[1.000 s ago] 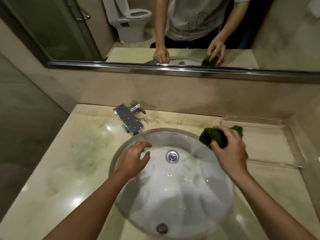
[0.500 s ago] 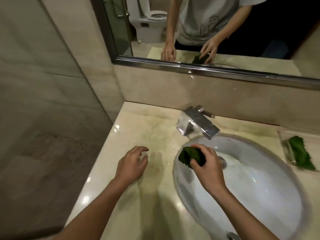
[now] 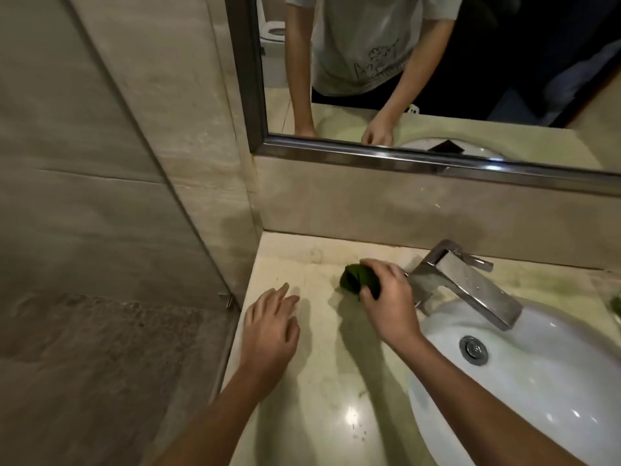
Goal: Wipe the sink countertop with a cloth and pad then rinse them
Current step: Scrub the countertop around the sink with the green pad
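A second ago the right hand (image 3: pixel 389 307) gripped the bunched green cloth (image 3: pixel 356 280) on the table (image 3: pixel 336 381) to the right of the sink (image 3: pixel 537 381); half a second ago it held it over the basin's left rim; now it presses the cloth onto the table left of the faucet (image 3: pixel 470 280), near the back wall; the left hand (image 3: pixel 268 327) has left the basin, where it hovered below the spout, and now sits spread over the table's left part, near its edge; the view has swung left, so the second green piece (image 3: pixel 616 304) shows only at the right border.
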{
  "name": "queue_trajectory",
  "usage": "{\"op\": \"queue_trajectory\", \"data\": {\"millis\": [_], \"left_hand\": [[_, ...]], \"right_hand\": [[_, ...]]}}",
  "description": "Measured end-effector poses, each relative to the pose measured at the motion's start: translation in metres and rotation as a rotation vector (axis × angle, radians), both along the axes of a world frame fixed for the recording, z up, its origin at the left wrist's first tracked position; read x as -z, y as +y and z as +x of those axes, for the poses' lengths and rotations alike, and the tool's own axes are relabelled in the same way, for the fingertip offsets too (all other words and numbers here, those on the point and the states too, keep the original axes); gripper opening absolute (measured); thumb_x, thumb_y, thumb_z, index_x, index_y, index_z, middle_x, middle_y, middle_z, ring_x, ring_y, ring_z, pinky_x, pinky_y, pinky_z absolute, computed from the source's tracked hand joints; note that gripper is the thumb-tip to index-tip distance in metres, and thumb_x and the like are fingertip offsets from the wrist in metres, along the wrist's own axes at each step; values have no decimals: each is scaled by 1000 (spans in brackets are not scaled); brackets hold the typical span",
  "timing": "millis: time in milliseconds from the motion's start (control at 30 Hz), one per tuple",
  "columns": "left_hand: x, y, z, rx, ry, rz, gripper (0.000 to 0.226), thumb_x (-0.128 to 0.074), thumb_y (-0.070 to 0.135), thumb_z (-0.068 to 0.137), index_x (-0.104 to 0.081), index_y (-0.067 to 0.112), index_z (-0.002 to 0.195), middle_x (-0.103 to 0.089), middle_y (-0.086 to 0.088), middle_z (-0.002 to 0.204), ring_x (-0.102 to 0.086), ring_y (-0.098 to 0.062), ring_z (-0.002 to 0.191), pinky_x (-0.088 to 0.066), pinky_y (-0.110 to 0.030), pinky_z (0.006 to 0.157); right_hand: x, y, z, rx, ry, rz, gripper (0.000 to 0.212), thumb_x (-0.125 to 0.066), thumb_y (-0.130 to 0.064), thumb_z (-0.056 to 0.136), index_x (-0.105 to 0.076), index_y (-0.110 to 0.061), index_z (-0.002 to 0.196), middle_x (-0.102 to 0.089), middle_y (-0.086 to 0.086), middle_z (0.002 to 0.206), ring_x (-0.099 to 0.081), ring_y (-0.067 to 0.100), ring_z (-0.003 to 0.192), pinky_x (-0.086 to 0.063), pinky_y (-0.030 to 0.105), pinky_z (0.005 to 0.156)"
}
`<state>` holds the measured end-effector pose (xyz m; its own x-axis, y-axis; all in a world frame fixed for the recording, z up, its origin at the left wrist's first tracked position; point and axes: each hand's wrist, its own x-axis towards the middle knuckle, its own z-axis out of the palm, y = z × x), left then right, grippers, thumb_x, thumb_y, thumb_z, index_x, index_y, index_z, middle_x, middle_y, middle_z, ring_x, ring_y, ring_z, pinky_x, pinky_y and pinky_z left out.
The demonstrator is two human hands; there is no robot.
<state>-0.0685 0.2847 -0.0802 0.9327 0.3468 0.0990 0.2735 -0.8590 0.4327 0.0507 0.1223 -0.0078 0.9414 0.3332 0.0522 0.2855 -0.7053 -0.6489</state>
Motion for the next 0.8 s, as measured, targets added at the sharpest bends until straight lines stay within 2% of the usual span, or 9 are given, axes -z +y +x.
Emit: {"op": "queue_trajectory", "data": {"millis": [100, 200, 267, 333, 433, 500, 567, 633, 800], "left_hand": [[15, 1, 14, -5, 27, -1, 47, -30, 31, 91, -48, 23, 133, -40, -1, 147, -30, -21, 138, -15, -39, 114], [27, -1, 14, -6, 103, 53, 52, -25, 34, 93, -36, 24, 143, -31, 0, 152, -22, -18, 142, -12, -40, 118], [29, -1, 13, -8, 112, 43, 53, -23, 36, 94, -32, 24, 145, -27, 1, 154, -15, -15, 144, -8, -38, 118], [26, 0, 14, -8, 100, 43, 52, -26, 36, 94, -34, 24, 144, -28, 1, 154, -14, -14, 144, -7, -37, 117], [24, -1, 14, -2, 91, 22, 51, -28, 36, 94, -36, 23, 142, -31, 0, 153, -16, -15, 143, -8, -37, 117], [23, -1, 14, -6, 84, 20, 51, -28, 37, 94, -36, 24, 142, -30, 1, 153, -15, -14, 143, -8, -37, 118], [23, -1, 15, -2, 86, 21, 51, -27, 38, 94, -34, 26, 143, -29, 2, 153, -14, -13, 144, -8, -38, 118], [24, 0, 15, -2, 91, 25, 51, -25, 39, 94, -33, 26, 143, -27, 2, 154, -13, -13, 144, -9, -39, 118], [24, -1, 15, -7, 88, 29, 52, -25, 39, 93, -35, 25, 142, -29, 2, 153, -15, -14, 144, -14, -43, 118]], "right_hand": [[7, 10, 19, -50, 30, -51, 53, -57, 1, 84, -50, -17, 133, -41, 11, 141, -38, 28, 128, -26, 31, 107], [35, -2, 12, -215, 78, -201, 55, -53, -2, 88, -43, -23, 138, -27, 9, 151, -22, 25, 139, -19, 31, 112], [49, -14, 0, -263, 113, -281, 53, -53, -12, 92, -40, -28, 140, -20, 5, 154, -13, 25, 142, -17, 36, 114], [52, -25, -9, -240, 73, -296, 48, -57, -21, 91, -46, -28, 136, -28, 5, 151, -19, 28, 139, -22, 41, 112], [51, -29, -10, -117, -85, -228, 34, -63, -19, 87, -61, -21, 121, -53, 11, 126, -46, 36, 114, -41, 46, 94], [46, -26, -3, -42, -70, -235, 35, -59, -25, 90, -57, -20, 124, -56, 9, 117, -48, 34, 106, -41, 44, 87], [40, -20, 8, -19, 3, -354, 43, -54, -39, 91, -51, -19, 128, -55, 5, 120, -45, 29, 112, -35, 42, 91], [39, -14, 15, -36, 37, -430, 44, -53, -45, 90, -51, -18, 124, -55, 2, 119, -45, 25, 113, -35, 37, 92], [36, -6, 12, -34, 16, -208, 24, -63, -22, 87, -58, -15, 109, -61, 3, 108, -50, 24, 102, -42, 35, 83]]}}
